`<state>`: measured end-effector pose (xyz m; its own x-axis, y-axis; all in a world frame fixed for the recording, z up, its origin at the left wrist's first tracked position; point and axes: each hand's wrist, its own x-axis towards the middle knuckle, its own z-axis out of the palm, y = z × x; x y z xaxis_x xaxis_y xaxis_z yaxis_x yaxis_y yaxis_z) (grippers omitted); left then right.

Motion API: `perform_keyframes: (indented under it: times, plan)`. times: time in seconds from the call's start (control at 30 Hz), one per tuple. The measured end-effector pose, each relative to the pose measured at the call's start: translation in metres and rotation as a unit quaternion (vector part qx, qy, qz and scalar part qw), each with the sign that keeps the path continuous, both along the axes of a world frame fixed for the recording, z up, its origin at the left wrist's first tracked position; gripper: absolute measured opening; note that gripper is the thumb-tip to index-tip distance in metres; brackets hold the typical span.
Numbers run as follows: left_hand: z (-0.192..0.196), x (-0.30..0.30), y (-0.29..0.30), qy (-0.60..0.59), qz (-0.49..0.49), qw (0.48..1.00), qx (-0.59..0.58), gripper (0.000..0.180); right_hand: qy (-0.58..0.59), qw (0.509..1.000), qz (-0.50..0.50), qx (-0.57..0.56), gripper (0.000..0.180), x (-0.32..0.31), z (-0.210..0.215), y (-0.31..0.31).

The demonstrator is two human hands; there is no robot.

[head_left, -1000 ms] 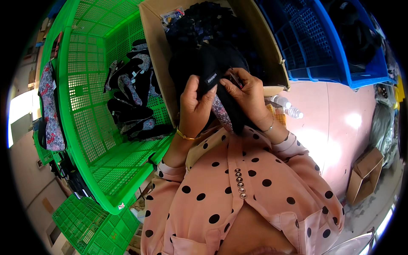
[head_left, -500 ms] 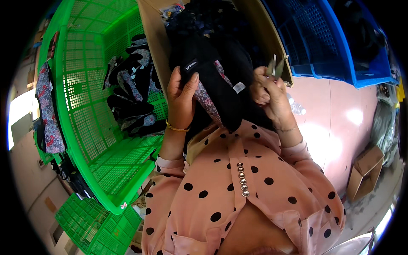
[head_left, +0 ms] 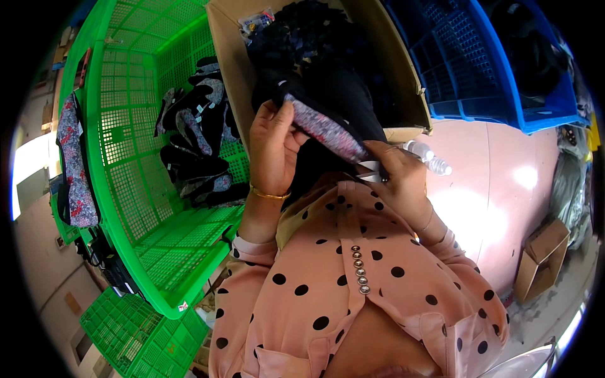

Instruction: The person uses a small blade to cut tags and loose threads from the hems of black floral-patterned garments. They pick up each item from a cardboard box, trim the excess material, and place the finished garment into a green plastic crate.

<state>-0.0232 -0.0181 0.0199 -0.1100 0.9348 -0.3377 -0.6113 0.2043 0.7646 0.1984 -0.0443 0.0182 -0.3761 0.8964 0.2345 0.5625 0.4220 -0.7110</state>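
Observation:
A long black fabric piece with a grey-and-pink floral panel (head_left: 324, 131) slants in front of me, its floral side up. My left hand (head_left: 272, 151) is closed on its upper left end, thumb on top. At its lower right end is my right hand (head_left: 403, 183), curled round small thread snips (head_left: 369, 171) and touching the fabric with its fingers. The snips' short silver blades point left, beside the fabric edge; their grip is hidden in the palm. Dark cloth (head_left: 343, 88) lies beyond the piece.
A cardboard box (head_left: 228, 63) with dark scraps stands ahead. On the left, a green crate (head_left: 135, 271) holds several similar pieces; another floral piece (head_left: 79, 170) hangs outside. A blue crate (head_left: 504, 69) is at the right, near a clear bottle (head_left: 435, 162) and a small carton (head_left: 542, 258).
The fabric piece has turned from its mostly black side to its floral side. My right hand has come down and left with the snips to the fabric's lower end.

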Motion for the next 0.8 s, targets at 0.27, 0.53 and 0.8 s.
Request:
perform_keyframes:
  times: [0.27, 0.53, 0.8]
  plan:
    - [-0.026, 0.024, -0.028, 0.611, -0.231, 0.720, 0.231, 0.052, 0.161, 0.961, -0.122, -0.188, 0.022, 0.000, -0.041, -0.005]
    - [-0.045, 0.055, -0.046, 0.718, -0.110, 0.650, 0.224, 0.044, 0.136, 0.933, -0.144, -0.300, 0.021, -0.014, -0.049, -0.023]
    - [-0.024, 0.029, -0.050, 0.624, -0.310, 0.699, 0.158, 0.042, -0.056, 0.996, 0.003, -0.069, 0.040, 0.007, -0.022, 0.014]
